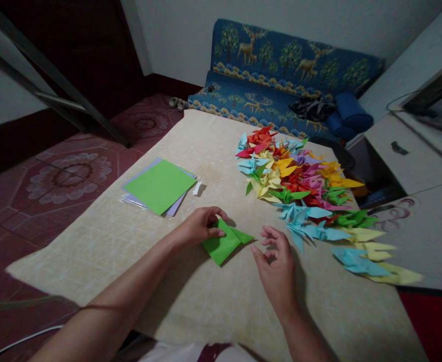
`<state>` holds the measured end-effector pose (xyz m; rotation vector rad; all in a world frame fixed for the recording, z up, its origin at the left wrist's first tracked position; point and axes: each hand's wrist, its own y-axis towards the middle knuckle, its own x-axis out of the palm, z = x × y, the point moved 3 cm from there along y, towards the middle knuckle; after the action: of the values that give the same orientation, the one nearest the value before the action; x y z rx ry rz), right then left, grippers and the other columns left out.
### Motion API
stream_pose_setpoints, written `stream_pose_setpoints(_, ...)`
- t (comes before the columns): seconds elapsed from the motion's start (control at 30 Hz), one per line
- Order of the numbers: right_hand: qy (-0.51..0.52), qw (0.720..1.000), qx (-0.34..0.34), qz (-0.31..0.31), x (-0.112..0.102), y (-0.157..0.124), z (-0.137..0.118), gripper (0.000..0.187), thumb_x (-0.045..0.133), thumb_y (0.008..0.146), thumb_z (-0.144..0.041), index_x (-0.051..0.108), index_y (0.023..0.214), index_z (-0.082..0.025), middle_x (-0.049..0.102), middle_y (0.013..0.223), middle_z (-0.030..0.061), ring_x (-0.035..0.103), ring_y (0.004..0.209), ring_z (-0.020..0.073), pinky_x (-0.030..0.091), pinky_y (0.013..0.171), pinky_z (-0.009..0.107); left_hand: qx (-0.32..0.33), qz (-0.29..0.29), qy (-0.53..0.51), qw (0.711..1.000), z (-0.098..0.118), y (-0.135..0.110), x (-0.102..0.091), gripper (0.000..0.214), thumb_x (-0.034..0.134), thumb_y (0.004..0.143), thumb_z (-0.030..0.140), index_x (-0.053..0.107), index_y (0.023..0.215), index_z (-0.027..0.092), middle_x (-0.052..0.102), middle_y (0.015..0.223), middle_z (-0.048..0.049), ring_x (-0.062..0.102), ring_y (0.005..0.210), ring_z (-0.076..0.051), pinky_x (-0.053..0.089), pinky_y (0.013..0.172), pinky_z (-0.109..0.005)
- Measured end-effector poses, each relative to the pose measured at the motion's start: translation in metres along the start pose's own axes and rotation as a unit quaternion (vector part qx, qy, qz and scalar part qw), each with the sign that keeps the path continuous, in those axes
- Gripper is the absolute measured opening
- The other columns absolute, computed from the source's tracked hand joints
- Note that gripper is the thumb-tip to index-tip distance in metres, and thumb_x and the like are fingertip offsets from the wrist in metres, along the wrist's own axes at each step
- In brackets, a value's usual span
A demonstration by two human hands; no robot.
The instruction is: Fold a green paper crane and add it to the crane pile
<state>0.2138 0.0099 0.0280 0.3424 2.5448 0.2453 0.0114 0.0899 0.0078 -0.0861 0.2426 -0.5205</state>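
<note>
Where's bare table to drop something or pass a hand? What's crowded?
Free: far middle of the table, between paper stack and crane pile; near-left corner below the stack; near edge right of the right hand. Crowded: right side under the crane pile, and centre, where the left hand holds the folded green paper.

Item: one folded green paper [221,245], bright green, creased into a flat, roughly diamond-shaped form. A narrow pointed flap projects to its right. It lies flat just below frame centre, set diagonally.
</note>
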Motion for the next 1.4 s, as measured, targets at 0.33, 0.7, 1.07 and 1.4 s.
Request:
stream_pose_setpoints(0.33, -0.126, 0.955, -0.172, -0.207, 0.021, 0.006, 0.002, 0.044, 0.063, 0.078, -0.009, 0.062, 0.116, -0.03, 0.063, 0.113, 0.0047, 0.057, 0.106, 0.0246, 0.047, 0.093, 0.043, 0.204, 0.133, 0.315, 0.917, 0.015, -0.038, 0.016, 0.013, 0.059, 0.085, 0.019, 0.071, 0.089, 0.019, 0.067, 0.093, -0.0096, 0.058, 0.088, -0.022, 0.048, 0.079, -0.037)
stream_pose_setpoints(0.7, -0.092, 0.969, -0.118, -0.194, 0.021, 0.011, 0.008, 0.029, 0.069, 0.079, -0.015, 0.066, 0.105, -0.029, 0.064, 0.106, 0.0022, 0.06, 0.101, 0.0217, 0.049, 0.089, 0.036, 0.144, 0.196, 0.352, 0.904, 0.009, -0.078, 0.044, 0.013, 0.059, 0.087, 0.027, 0.069, 0.09, 0.018, 0.068, 0.099, -0.01, 0.059, 0.093, -0.024, 0.05, 0.08, -0.038)
stream_pose_setpoints(1.07, -0.082, 0.971, -0.106, -0.197, 0.021, 0.011, 0.011, 0.034, 0.066, 0.079, -0.013, 0.064, 0.109, -0.03, 0.064, 0.108, 0.0012, 0.059, 0.101, 0.0205, 0.048, 0.089, 0.034, 0.163, 0.214, 0.376, 0.887, 0.016, -0.079, 0.048, 0.021, 0.059, 0.083, 0.017, 0.064, 0.103, 0.019, 0.068, 0.1, -0.0086, 0.06, 0.093, -0.024, 0.054, 0.077, -0.037)
stream_pose_setpoints(1.4, -0.094, 0.97, -0.062, -0.218, 0.023, 0.016, 0.003, 0.047, 0.057, 0.076, -0.003, 0.063, 0.112, -0.032, 0.066, 0.104, -0.0025, 0.06, 0.086, 0.0164, 0.049, 0.082, 0.031, 0.094, 0.226, 0.42, 0.874, 0.018, -0.075, 0.056, 0.04, 0.062, 0.078, 0.021, 0.057, 0.118, 0.021, 0.062, 0.12, -0.0092, 0.057, 0.104, -0.028, 0.053, 0.082, -0.041)
